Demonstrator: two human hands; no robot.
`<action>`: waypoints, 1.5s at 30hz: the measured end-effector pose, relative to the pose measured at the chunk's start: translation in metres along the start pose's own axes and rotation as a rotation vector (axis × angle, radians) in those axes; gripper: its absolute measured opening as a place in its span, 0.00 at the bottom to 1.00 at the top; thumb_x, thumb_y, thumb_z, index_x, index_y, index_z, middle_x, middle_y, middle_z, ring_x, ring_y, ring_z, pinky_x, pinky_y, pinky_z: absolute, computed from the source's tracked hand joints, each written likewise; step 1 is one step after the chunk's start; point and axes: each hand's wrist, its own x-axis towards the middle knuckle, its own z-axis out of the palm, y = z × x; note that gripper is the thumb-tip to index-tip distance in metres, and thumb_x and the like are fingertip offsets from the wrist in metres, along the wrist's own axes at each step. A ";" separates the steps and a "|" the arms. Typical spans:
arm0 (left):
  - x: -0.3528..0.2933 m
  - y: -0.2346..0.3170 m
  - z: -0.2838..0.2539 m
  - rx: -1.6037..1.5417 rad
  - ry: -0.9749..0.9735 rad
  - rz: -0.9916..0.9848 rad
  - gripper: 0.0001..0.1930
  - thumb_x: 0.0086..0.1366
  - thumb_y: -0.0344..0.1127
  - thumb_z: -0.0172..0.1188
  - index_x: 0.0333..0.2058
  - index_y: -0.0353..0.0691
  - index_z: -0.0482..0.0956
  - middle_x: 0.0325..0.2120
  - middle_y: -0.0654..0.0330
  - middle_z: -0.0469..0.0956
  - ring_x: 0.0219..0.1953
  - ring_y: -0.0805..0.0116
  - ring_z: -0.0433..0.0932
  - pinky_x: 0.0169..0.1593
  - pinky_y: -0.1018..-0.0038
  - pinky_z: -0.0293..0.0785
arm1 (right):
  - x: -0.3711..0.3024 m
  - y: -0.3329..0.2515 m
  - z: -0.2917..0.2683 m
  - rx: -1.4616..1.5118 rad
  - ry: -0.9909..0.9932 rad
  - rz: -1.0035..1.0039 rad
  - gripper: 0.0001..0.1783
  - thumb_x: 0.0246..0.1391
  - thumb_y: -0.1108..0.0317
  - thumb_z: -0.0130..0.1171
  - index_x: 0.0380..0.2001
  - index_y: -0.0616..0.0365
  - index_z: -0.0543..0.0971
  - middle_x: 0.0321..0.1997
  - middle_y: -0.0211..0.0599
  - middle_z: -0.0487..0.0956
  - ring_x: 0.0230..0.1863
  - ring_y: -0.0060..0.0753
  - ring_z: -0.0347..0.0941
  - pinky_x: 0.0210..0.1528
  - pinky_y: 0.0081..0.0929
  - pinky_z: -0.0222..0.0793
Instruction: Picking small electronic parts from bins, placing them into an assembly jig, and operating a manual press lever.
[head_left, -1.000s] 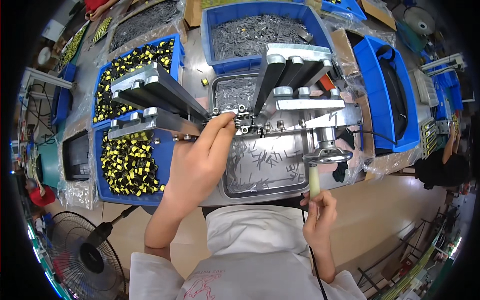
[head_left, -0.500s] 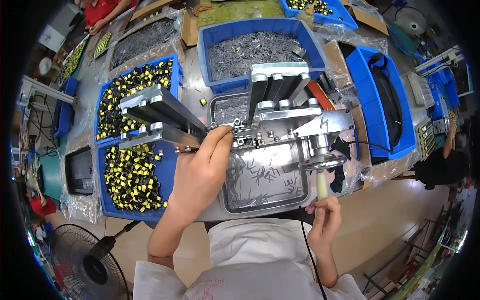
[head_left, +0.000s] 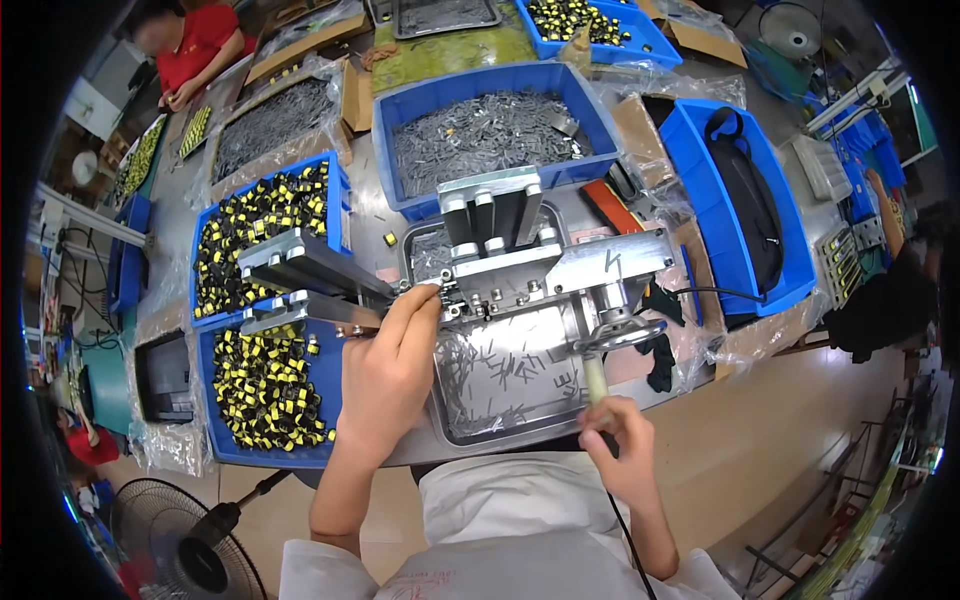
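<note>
My left hand (head_left: pixel 388 385) reaches over the middle of a metal hand-cranked fixture (head_left: pixel 610 262), its thumb and fingers pressed together at the small slots and bolts there. Whatever they pinch is hidden. At the right, my right hand (head_left: pixel 625 445) is closed around the pale crank handle (head_left: pixel 596 380), which hangs below a shiny handwheel (head_left: pixel 625 333). Steel bars (head_left: pixel 315 262) stick out left of my left hand, and a sliding block with upright bars (head_left: pixel 493 215) stands right of it. Beneath the fixture lies a steel tray (head_left: pixel 510 400) with loose thin grey strips.
Two blue bins (head_left: pixel 343 200) (head_left: pixel 215 440) of black-and-yellow parts stand at the left. Behind the fixture sits a blue bin (head_left: pixel 385 150) of grey pieces. A blue crate (head_left: pixel 690 180) with a black bag is at the right. A floor fan (head_left: pixel 200 540) stands lower left. A person in red (head_left: pixel 200 50) works far left.
The view has shifted slightly. The sliding block has moved left, nearer my left hand, and my right hand has swung the crank handle a little to the left.
</note>
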 end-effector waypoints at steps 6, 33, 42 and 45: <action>0.005 0.007 0.001 -0.031 0.003 -0.019 0.09 0.63 0.21 0.70 0.41 0.34 0.85 0.41 0.57 0.85 0.34 0.55 0.85 0.36 0.65 0.79 | 0.016 0.001 -0.035 -0.350 0.410 -0.178 0.04 0.65 0.77 0.58 0.41 0.67 0.77 0.38 0.44 0.79 0.36 0.34 0.80 0.38 0.33 0.77; -0.005 0.016 -0.007 0.013 -0.024 -0.046 0.05 0.69 0.22 0.66 0.42 0.31 0.83 0.42 0.54 0.83 0.38 0.53 0.84 0.42 0.63 0.77 | 0.012 0.001 -0.032 -0.523 0.366 -0.113 0.06 0.59 0.79 0.65 0.39 0.62 0.79 0.35 0.40 0.80 0.28 0.32 0.79 0.31 0.30 0.75; -0.003 0.015 -0.009 0.021 0.015 0.021 0.09 0.63 0.19 0.68 0.42 0.32 0.84 0.40 0.54 0.84 0.33 0.52 0.85 0.35 0.63 0.80 | 0.004 -0.004 -0.039 -0.366 0.401 -0.194 0.06 0.61 0.79 0.64 0.41 0.62 0.78 0.38 0.40 0.83 0.31 0.30 0.81 0.35 0.28 0.76; -0.002 0.015 -0.004 -0.008 0.022 0.045 0.09 0.62 0.19 0.68 0.42 0.32 0.84 0.42 0.54 0.85 0.34 0.53 0.86 0.36 0.64 0.82 | 0.006 0.006 -0.028 -0.487 0.300 0.007 0.07 0.61 0.79 0.65 0.41 0.61 0.78 0.37 0.38 0.82 0.30 0.29 0.81 0.34 0.27 0.74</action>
